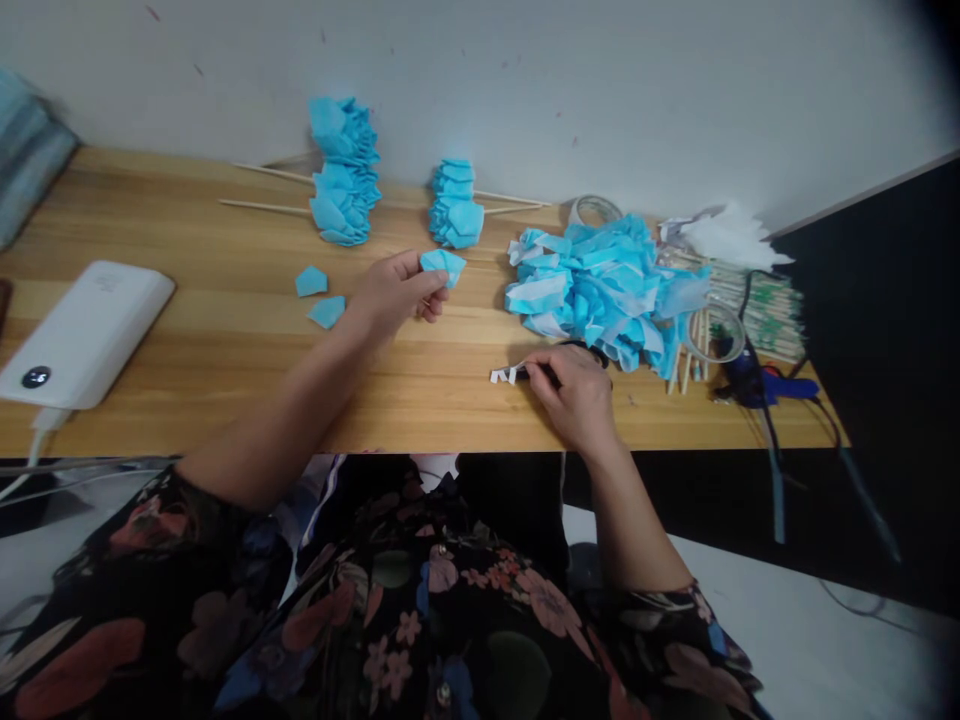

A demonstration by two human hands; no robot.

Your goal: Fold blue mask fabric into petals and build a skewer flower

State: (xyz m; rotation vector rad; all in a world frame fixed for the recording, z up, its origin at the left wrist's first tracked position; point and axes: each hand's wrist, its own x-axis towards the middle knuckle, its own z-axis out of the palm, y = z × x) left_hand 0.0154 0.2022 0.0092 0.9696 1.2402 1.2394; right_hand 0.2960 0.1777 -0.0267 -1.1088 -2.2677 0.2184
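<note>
My left hand (pixel 401 288) is raised a little over the wooden table, its thumb and fingers pinching a blue paper petal (pixel 444 264). Two more loose petals (pixel 326 312) lie on the wood to its left. At the table's front part, my right hand (pixel 574 390) has its fingertips pressed on small white strips (pixel 504 376), which look like cut bits of tape. A dark tool, partly under that hand, shows black handles (pixel 592 352); most of it is hidden. Beyond the left hand lie blue paper flowers (pixel 456 205) on thin sticks.
More stacked blue flowers (pixel 345 200) on sticks lie by the wall. At right are a heap of crumpled blue paper (pixel 592 285), clear tape rolls (pixel 716 330), bundled sticks (pixel 765 310) and a blue glue gun (pixel 787 388) with its cord. A white power bank (pixel 97 330) lies left.
</note>
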